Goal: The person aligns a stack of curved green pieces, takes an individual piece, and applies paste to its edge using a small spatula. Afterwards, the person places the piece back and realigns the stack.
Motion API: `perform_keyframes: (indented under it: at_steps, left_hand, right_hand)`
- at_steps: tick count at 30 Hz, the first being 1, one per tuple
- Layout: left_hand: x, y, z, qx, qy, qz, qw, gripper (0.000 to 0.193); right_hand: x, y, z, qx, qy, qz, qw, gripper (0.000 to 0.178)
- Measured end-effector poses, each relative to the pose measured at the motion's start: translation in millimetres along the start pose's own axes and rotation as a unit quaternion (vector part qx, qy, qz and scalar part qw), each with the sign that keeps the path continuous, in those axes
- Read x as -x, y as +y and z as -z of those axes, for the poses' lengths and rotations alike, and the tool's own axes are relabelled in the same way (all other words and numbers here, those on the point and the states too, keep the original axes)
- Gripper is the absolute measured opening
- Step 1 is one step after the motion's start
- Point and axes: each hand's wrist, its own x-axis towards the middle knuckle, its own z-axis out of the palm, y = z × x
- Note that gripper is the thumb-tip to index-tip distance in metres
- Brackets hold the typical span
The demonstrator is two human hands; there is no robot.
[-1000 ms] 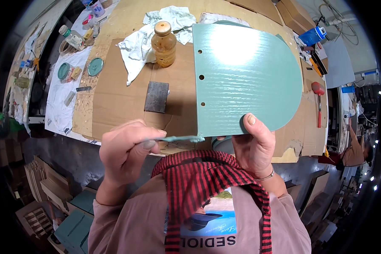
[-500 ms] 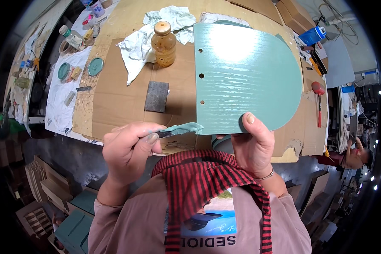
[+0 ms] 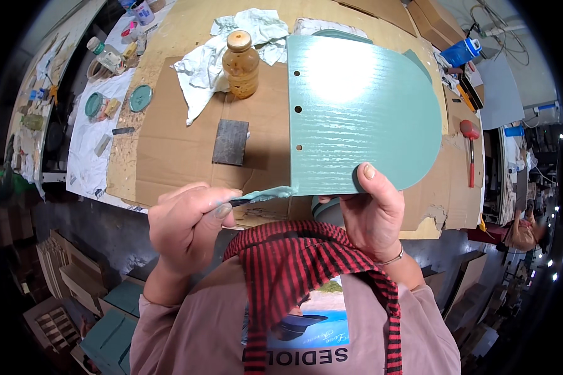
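Observation:
My right hand [image 3: 376,215] grips the near edge of a glossy green panel [image 3: 356,125], its thumb on the top face and its fingers mostly hidden underneath. The panel is rounded on the right, and three holes line its straight left edge. Between the thumb and fingers of my left hand [image 3: 191,219] is a small putty knife [image 3: 238,201], coated with pale green paste [image 3: 270,194]. The pasted tip touches the panel's near left corner. To the left, a dark grey sanding block [image 3: 230,142] lies on the cardboard sheet [image 3: 169,150].
A lidded jar of brown liquid [image 3: 241,65] stands behind the block beside a crumpled white cloth [image 3: 197,78]. Farther left are an open tub of green paste [image 3: 94,105] and its lid [image 3: 141,98]. A red mallet [image 3: 470,131] lies right; another person [image 3: 527,234] is beyond.
The panel has tilted slightly, and its near edge sits a little higher in view. My left hand has shifted slightly left, with the knife tip now against the panel's corner.

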Motion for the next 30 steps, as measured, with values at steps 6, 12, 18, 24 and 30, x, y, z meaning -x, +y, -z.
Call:
perform_keyframes:
  at_steps: [6,12,18,24,30]
  left_hand:
    - [0.3,-0.9,-1.2,0.002,0.004,-0.047,0.999,0.01]
    - [3.5,-3.6,-0.7,-0.011,0.015,-0.043,0.999,0.012]
    - [3.4,-2.3,-2.3,-0.034,0.022,-0.059,0.997,0.016]
    - [2.2,-0.2,-1.9,-0.043,0.006,-0.083,0.996,0.018]
    - [3.5,-0.6,0.3,-0.053,0.027,-0.091,0.994,0.021]
  right_hand:
    - [0.2,-0.6,-0.9,-0.004,0.005,0.005,1.0,0.026]
    - [0.9,-1.7,-4.7,-0.006,-0.001,0.018,1.0,0.025]
    - [1.5,0.0,-3.9,-0.005,0.004,0.022,1.0,0.025]
    - [2.7,0.3,-2.3,-0.009,0.006,0.011,1.0,0.026]
    - [2.3,1.9,-1.6,-0.006,-0.001,0.011,1.0,0.027]
